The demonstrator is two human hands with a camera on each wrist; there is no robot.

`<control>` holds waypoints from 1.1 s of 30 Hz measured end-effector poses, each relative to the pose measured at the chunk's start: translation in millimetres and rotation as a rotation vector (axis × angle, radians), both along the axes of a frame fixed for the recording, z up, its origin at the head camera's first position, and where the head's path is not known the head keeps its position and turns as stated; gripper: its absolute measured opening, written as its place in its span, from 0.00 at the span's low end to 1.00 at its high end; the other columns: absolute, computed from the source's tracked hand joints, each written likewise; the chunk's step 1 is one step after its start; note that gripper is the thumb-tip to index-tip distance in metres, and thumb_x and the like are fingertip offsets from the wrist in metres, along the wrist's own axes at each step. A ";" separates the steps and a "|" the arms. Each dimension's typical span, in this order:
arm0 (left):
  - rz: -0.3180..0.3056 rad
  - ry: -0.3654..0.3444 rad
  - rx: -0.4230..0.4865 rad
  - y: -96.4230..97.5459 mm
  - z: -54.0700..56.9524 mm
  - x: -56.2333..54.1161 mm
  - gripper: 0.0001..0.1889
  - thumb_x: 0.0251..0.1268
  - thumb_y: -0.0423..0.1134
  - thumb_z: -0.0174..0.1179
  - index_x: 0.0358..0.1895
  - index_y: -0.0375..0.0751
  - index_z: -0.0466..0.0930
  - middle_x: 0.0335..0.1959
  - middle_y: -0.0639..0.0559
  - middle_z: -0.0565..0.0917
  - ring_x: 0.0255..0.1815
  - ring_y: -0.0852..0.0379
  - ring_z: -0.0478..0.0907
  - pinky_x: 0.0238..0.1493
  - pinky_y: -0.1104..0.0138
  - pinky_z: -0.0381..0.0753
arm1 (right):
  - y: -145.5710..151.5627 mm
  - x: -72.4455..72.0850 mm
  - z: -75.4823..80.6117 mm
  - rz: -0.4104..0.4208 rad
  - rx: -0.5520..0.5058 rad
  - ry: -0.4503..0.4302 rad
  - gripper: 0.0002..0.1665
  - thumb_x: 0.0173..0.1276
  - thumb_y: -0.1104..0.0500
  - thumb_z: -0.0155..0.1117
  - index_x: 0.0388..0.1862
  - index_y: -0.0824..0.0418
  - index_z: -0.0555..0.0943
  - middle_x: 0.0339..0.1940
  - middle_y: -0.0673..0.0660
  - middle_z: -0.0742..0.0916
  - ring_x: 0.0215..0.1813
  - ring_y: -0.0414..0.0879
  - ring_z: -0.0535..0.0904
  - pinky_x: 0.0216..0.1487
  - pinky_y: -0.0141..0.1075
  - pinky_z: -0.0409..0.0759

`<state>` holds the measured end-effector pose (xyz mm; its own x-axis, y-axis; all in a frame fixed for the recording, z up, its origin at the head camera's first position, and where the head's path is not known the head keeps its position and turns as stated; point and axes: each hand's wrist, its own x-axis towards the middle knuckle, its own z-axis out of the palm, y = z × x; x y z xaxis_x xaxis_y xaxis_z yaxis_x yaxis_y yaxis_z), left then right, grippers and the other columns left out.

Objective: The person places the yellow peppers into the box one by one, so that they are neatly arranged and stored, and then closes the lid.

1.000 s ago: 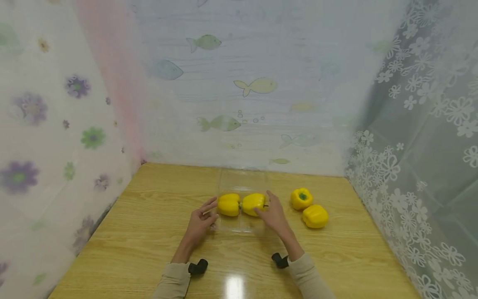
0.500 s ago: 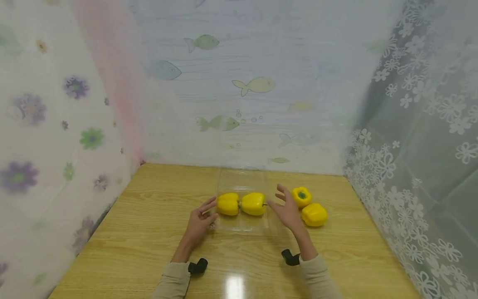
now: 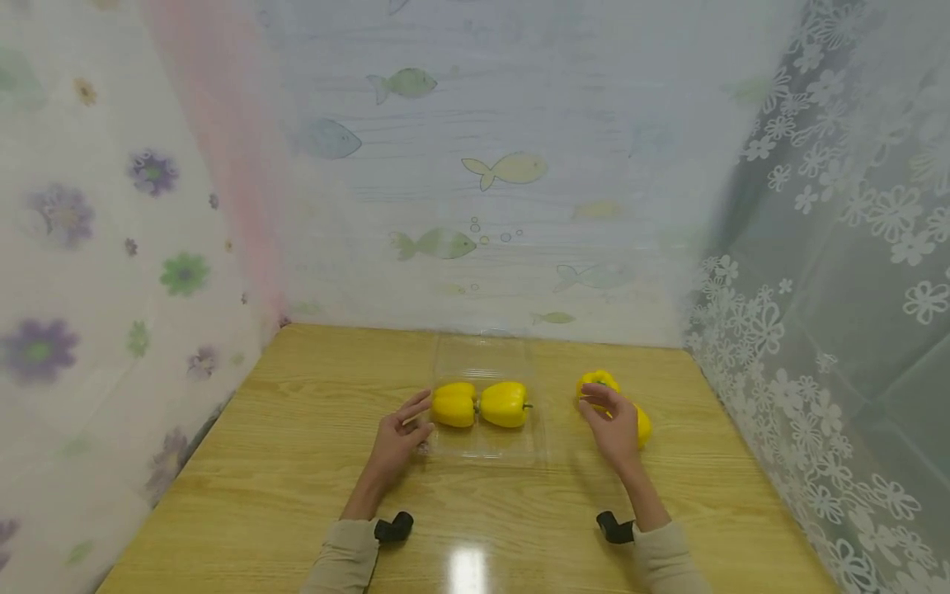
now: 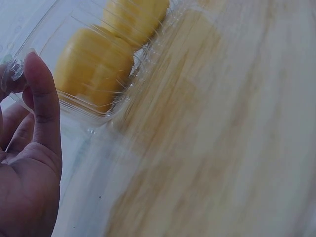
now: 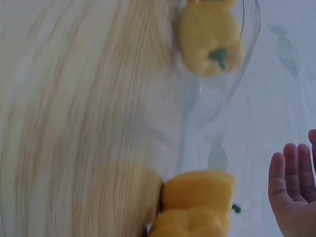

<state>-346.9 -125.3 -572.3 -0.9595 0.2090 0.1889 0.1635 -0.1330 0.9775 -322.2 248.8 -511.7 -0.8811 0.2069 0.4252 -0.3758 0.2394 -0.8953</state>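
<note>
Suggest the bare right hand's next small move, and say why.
Perhaps bring the empty right hand onto a loose, blocky yellow bell pepper: two lie near it, while the left hand pinches the clear plastic container with two peppers inside.

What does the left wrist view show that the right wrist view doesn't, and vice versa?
Only the left wrist view shows the left grip, pinching the edge of the clear container. Only the right wrist view shows the right grip, fingers extended, and two loose peppers outside the container. Both show the container, yellow peppers inside it and the wooden table.
</note>
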 end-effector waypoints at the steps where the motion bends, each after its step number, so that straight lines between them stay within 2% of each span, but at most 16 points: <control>1: -0.001 0.002 -0.001 0.0 0.2 -0.1 0.24 0.71 0.26 0.60 0.69 0.29 0.73 0.79 0.44 0.64 0.38 0.64 0.75 0.39 0.76 0.78 | 4.6 0.8 1.0 -0.008 -0.007 0.003 0.14 0.67 0.74 0.66 0.52 0.76 0.83 0.50 0.72 0.85 0.45 0.35 0.84 0.48 0.25 0.82; 4: -0.009 0.009 0.009 -0.3 0.0 -0.3 0.25 0.70 0.25 0.61 0.69 0.27 0.72 0.79 0.42 0.63 0.39 0.65 0.77 0.37 0.76 0.79 | 18.8 2.6 2.5 -0.045 -0.016 0.013 0.14 0.67 0.74 0.66 0.51 0.76 0.82 0.50 0.69 0.86 0.45 0.34 0.83 0.48 0.24 0.81; 10: -0.026 0.024 0.057 -1.2 0.2 0.6 0.26 0.68 0.24 0.62 0.69 0.25 0.72 0.78 0.38 0.64 0.29 0.65 0.75 0.30 0.75 0.79 | 43.7 4.5 2.8 -0.143 0.006 0.030 0.14 0.67 0.75 0.66 0.52 0.77 0.82 0.49 0.68 0.85 0.47 0.34 0.82 0.50 0.25 0.81; 13: -0.027 0.027 0.059 -1.3 0.3 1.1 0.26 0.68 0.24 0.62 0.68 0.24 0.72 0.78 0.38 0.64 0.29 0.66 0.75 0.30 0.75 0.79 | 54.6 6.5 4.2 -0.197 0.076 -0.039 0.16 0.68 0.73 0.66 0.54 0.75 0.82 0.53 0.69 0.85 0.53 0.41 0.81 0.63 0.37 0.78; 15: -0.027 0.027 0.059 -1.5 0.1 0.8 0.26 0.68 0.24 0.62 0.68 0.24 0.72 0.78 0.38 0.63 0.30 0.65 0.75 0.30 0.75 0.78 | 62.8 8.2 4.9 -0.207 0.131 -0.121 0.19 0.69 0.71 0.66 0.58 0.73 0.81 0.58 0.69 0.83 0.61 0.50 0.77 0.71 0.50 0.70; 18: -0.028 0.026 0.056 -1.6 -0.2 -0.1 0.26 0.68 0.24 0.62 0.69 0.24 0.72 0.78 0.38 0.63 0.31 0.65 0.75 0.30 0.75 0.78 | 74.8 11.1 6.8 -0.154 0.212 -0.267 0.27 0.70 0.68 0.65 0.67 0.71 0.75 0.69 0.72 0.76 0.72 0.63 0.65 0.74 0.63 0.59; 21: -0.031 0.029 0.056 -0.8 0.4 -0.4 0.25 0.69 0.25 0.62 0.69 0.25 0.72 0.78 0.38 0.64 0.32 0.64 0.75 0.31 0.75 0.78 | 84.8 14.2 8.8 -0.056 0.292 -0.408 0.35 0.72 0.65 0.65 0.74 0.71 0.66 0.77 0.73 0.66 0.78 0.71 0.54 0.73 0.66 0.56; 23: -0.027 0.028 0.050 -0.5 0.5 -0.2 0.25 0.69 0.25 0.62 0.69 0.25 0.72 0.78 0.39 0.64 0.32 0.64 0.75 0.31 0.75 0.78 | 89.0 15.0 8.9 0.007 0.346 -0.473 0.39 0.74 0.62 0.64 0.77 0.72 0.62 0.79 0.75 0.61 0.78 0.73 0.50 0.73 0.67 0.56; 28: -0.013 0.006 0.031 -1.2 0.0 1.5 0.25 0.70 0.27 0.62 0.68 0.27 0.73 0.77 0.41 0.66 0.34 0.64 0.75 0.34 0.75 0.79 | 93.0 13.6 6.5 0.124 0.394 -0.536 0.43 0.77 0.56 0.61 0.79 0.74 0.54 0.79 0.78 0.57 0.78 0.76 0.49 0.74 0.67 0.55; 33: -0.001 -0.001 0.009 -2.1 1.8 3.2 0.25 0.70 0.27 0.62 0.68 0.28 0.73 0.77 0.43 0.66 0.35 0.64 0.75 0.35 0.76 0.78 | 92.8 9.6 5.1 0.202 0.351 -0.610 0.44 0.81 0.56 0.56 0.81 0.76 0.46 0.80 0.78 0.51 0.80 0.74 0.44 0.77 0.64 0.51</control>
<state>-343.7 -127.4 -570.5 -0.9595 0.2079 0.1901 0.1626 -0.1423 0.9764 -312.6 341.6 -506.6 -0.9889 -0.0425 -0.1424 0.0986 0.5293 -0.8427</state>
